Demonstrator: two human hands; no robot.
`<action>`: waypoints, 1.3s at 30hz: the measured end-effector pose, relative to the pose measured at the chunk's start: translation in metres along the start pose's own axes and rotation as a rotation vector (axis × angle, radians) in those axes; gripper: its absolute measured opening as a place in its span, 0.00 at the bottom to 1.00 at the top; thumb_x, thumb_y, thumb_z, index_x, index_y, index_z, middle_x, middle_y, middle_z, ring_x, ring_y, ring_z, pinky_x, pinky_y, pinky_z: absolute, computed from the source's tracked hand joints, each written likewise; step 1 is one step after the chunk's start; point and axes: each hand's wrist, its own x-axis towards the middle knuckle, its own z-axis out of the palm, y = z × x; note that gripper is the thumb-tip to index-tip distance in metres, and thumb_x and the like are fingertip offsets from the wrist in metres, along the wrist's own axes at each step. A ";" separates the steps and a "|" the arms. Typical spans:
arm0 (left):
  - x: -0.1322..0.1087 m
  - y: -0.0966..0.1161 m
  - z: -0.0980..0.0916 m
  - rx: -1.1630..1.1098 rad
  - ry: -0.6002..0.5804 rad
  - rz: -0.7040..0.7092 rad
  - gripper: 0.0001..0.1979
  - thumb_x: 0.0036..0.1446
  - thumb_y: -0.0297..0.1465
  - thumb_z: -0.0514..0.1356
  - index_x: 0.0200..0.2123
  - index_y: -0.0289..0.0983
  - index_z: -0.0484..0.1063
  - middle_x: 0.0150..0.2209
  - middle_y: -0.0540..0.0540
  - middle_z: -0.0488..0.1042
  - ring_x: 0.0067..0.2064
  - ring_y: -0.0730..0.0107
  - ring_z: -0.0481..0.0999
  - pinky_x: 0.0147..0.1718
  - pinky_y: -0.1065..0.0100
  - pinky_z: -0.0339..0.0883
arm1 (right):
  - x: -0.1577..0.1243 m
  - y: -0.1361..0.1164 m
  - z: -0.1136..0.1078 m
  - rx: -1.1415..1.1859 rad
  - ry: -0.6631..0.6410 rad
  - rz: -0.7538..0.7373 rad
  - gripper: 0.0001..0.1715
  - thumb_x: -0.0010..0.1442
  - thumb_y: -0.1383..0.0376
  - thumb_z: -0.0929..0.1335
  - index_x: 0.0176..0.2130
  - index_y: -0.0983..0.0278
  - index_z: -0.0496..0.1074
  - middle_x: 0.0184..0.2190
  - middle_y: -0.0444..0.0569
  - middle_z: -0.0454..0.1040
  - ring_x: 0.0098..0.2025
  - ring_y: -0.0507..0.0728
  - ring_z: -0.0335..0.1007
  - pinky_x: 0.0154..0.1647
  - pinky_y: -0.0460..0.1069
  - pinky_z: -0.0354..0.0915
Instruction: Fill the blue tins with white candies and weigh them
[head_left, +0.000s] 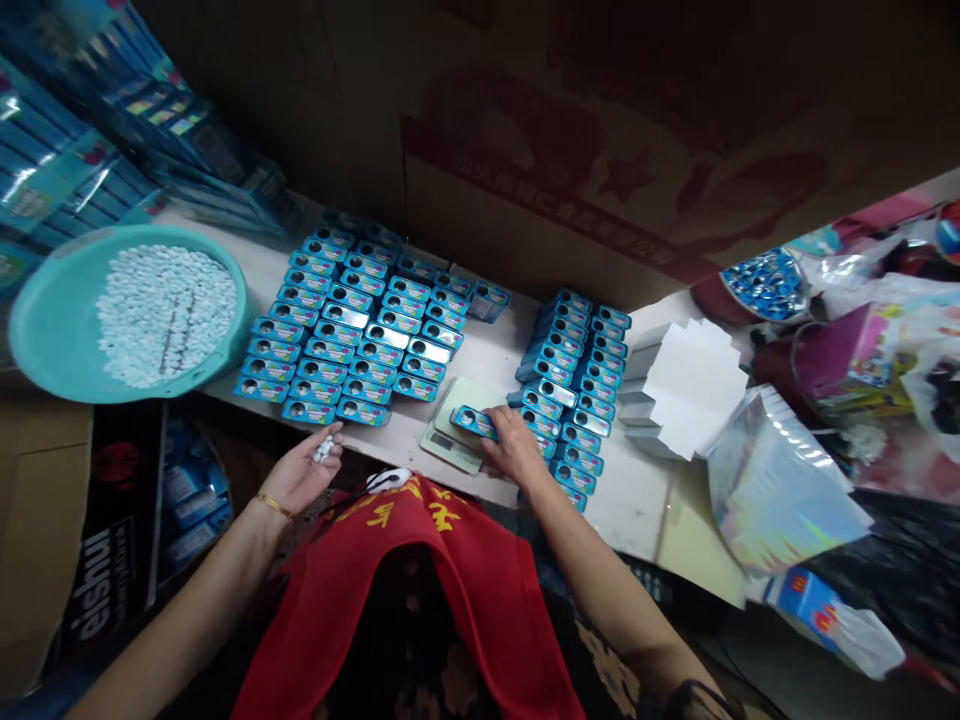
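My left hand (304, 475) is cupped palm up, holding a few small white pellets (325, 449) near the table's front edge. My right hand (516, 447) grips the right end of a small blue box (474, 421) with a dark round spot on its top. That box is at a pale kitchen scale (452, 428); whether it touches the pan I cannot tell. Rows of similar blue boxes (320, 370) stand left of the scale. More blue boxes (574, 395) are lined up to its right, close beside my right hand.
A turquoise basin (71, 355) of white pellets stands at left. Behind the rows rises a large cardboard carton (480, 200). Folded white card (694, 385), shiny holographic sheets (776, 500) and a bowl of blue wrapped pieces (765, 285) are at right. An open carton (41, 520) sits lower left.
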 end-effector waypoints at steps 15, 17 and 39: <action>-0.031 -0.019 -0.023 -0.045 0.175 0.122 0.12 0.54 0.18 0.48 0.38 0.30 0.68 0.28 0.46 0.67 0.23 0.82 0.66 0.15 0.80 0.60 | 0.158 0.052 -0.027 -0.004 0.338 0.187 0.25 0.54 0.68 0.62 0.52 0.67 0.59 0.48 0.55 0.62 0.47 0.58 0.59 0.46 0.51 0.58; -0.032 -0.021 -0.025 -0.040 0.169 0.106 0.12 0.54 0.18 0.48 0.38 0.31 0.68 0.27 0.46 0.67 0.23 0.82 0.66 0.15 0.81 0.60 | 0.121 0.052 -0.035 -0.013 0.338 0.159 0.22 0.57 0.66 0.60 0.51 0.69 0.60 0.49 0.56 0.62 0.48 0.57 0.58 0.48 0.50 0.56; -0.033 -0.035 0.032 0.092 -0.075 0.011 0.10 0.52 0.19 0.52 0.35 0.29 0.71 0.32 0.39 0.73 0.33 0.70 0.74 0.30 0.72 0.71 | -0.042 -0.038 -0.026 -0.363 0.046 -0.081 0.13 0.57 0.70 0.59 0.41 0.60 0.68 0.49 0.51 0.62 0.44 0.59 0.58 0.40 0.53 0.58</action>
